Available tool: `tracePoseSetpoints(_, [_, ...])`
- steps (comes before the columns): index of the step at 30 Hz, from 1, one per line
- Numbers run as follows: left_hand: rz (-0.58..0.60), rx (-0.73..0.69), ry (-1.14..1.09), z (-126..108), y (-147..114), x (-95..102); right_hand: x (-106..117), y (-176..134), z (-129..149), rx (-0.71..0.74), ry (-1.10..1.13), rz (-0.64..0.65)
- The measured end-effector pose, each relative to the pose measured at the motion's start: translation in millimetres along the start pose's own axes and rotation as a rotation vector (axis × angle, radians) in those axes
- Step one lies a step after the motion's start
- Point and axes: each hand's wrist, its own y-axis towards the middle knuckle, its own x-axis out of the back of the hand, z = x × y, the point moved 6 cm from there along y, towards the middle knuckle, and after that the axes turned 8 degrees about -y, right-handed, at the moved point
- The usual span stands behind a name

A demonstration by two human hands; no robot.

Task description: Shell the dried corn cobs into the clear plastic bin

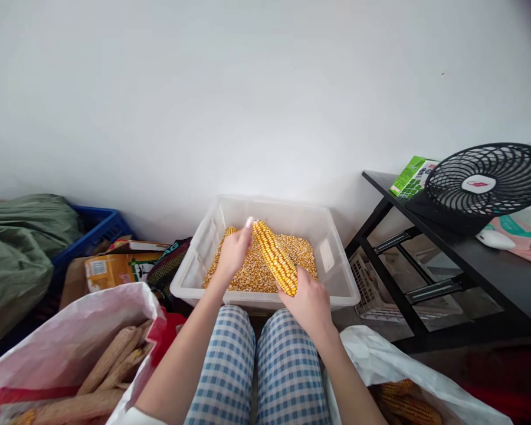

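My right hand (307, 298) is wrapped round the lower end of a yellow ear of corn (274, 258), which tilts up to the left over a clear plastic bin (341, 260). Rows of kernels cover the side of the ear that faces me. Close to its tip is my left hand (235, 252), closed with the thumb up; whatever its fingers hold, if anything, is hidden. Loose corn kernels (254, 276) spread across the bin's bottom. Just behind my left hand shows part of another yellow ear (229, 231), and I cannot tell whether the hand touches it.
At left stands a white and red sack (79, 316) with bare cobs (115, 357). Another white sack (380, 348) at lower right holds ears of corn (409, 407). A black table (482, 265) with a fan (487, 180) is at right, a blue crate (101, 227) at left.
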Motion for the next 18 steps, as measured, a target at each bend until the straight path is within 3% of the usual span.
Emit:
tracePoseSetpoints(4, [-0.08,-0.138,0.416,-5.1,-7.8,-13.3,-1.8,0.8,7.4,0.012,-0.131,-0.003])
tracePoseSetpoints(7, [-0.116,-0.203,0.45,-4.2,-4.1,-18.6,-3.8,-0.4,7.4,-0.006,-0.161,0.006])
tracePoseSetpoints(12, [0.0,-0.108,-0.056,3.0,-3.0,-27.0,-4.8,-2.2,4.5,-0.067,-0.142,-0.017])
tracePoseSetpoints(15, [0.045,-0.118,-0.403,-23.8,-11.0,-21.3,-8.2,-1.9,3.2,-0.089,-0.128,-0.016])
tracePoseSetpoints(18, [0.037,-0.154,-0.545,-59.8,-15.1,-1.9,-11.9,-0.9,-3.6,-0.105,-0.128,-0.039])
